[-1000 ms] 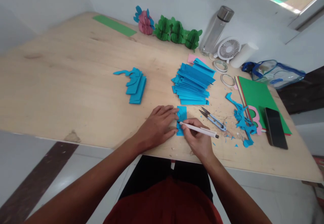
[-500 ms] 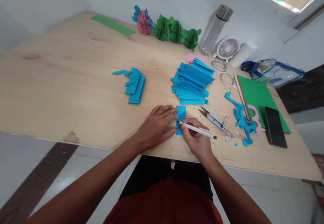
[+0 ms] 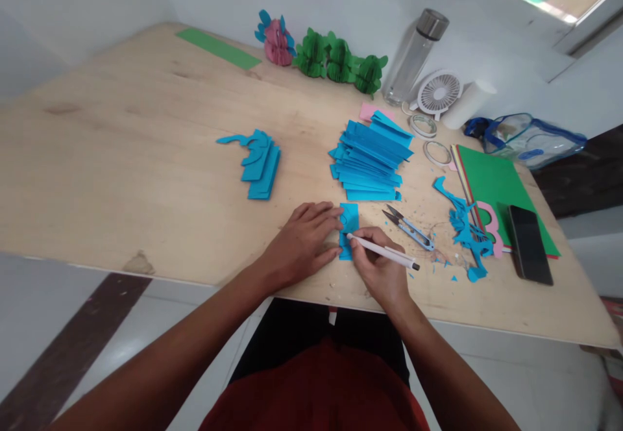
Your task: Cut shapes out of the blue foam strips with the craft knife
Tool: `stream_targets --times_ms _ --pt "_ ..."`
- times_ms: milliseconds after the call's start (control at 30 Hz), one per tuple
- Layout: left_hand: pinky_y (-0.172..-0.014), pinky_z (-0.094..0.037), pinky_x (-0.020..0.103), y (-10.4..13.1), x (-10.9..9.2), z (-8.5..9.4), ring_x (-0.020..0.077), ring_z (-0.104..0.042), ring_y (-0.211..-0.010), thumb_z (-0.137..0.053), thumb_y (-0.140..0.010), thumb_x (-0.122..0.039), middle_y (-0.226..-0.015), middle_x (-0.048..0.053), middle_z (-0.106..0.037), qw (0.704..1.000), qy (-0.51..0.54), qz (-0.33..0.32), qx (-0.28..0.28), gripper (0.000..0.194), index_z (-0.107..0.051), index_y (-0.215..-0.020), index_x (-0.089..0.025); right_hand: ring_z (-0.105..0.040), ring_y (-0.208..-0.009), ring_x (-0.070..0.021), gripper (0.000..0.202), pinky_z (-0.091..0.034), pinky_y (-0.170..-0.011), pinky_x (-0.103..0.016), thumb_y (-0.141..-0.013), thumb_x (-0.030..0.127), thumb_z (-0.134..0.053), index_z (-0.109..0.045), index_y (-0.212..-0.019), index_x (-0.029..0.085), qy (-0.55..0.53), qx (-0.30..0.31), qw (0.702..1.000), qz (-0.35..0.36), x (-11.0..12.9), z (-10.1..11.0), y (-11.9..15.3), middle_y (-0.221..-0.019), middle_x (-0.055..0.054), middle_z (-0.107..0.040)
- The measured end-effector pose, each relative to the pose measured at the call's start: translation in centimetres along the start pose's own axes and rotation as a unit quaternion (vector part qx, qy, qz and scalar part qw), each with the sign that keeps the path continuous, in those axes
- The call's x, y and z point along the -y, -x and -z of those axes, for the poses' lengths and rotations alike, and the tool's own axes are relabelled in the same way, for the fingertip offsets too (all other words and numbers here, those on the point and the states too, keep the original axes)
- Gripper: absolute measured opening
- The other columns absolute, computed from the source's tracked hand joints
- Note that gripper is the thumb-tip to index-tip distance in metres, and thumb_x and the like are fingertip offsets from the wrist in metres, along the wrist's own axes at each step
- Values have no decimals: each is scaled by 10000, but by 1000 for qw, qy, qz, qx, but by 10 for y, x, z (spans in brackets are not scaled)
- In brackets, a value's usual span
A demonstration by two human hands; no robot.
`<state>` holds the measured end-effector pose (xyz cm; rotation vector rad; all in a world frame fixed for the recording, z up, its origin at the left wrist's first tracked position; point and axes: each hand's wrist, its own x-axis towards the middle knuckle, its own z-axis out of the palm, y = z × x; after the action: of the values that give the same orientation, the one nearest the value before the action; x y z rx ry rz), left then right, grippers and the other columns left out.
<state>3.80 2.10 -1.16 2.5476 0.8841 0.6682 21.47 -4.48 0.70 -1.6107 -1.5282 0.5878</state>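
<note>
Only our pen has shifted slightly, pinched in our right hand; our left hand, spread, holds the blue strip's left edge against the desk, probably to steady it.

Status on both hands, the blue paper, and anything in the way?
Left hand steadying blue paper. Right hand holding pen over it. Snips close by on the right, nothing between pen and paper.
</note>
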Motion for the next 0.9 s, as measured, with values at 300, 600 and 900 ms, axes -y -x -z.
stream_targets --times_ms 300,600,900 --pt "-1120 -352 524 1 1 -1 308 -452 -1360 -574 -868 -244 -1393 141 -580 1000 -1 -4 -7 299 -584 -1158 -168 -653 -670 -169 108 -520 -620 -277 -867 289 -577 -657 -844 220 3 -1 1000 4 -1 0 0 -765 -28 -712" --pt "-1119 -354 529 0 1 -2 312 -456 -1356 -578 -859 -232 -1391 145 -581 1000 0 -3 -4 314 -583 -1165 -163 -678 -722 -181 96 -538 -657 -289 -867 279 -584 -664 -859 228 6 13 1000 15 0 0 -2 -796 -33 -728" --pt "-1115 -358 532 0 0 -1 312 -456 -1355 -578 -863 -249 -1393 144 -579 1000 3 1 -3 308 -584 -1160 -166 -675 -727 -181 98 -538 -660 -291 -867 281 -584 -665 -853 226 -7 3 1000 6 -2 0 -1 -789 -31 -720"
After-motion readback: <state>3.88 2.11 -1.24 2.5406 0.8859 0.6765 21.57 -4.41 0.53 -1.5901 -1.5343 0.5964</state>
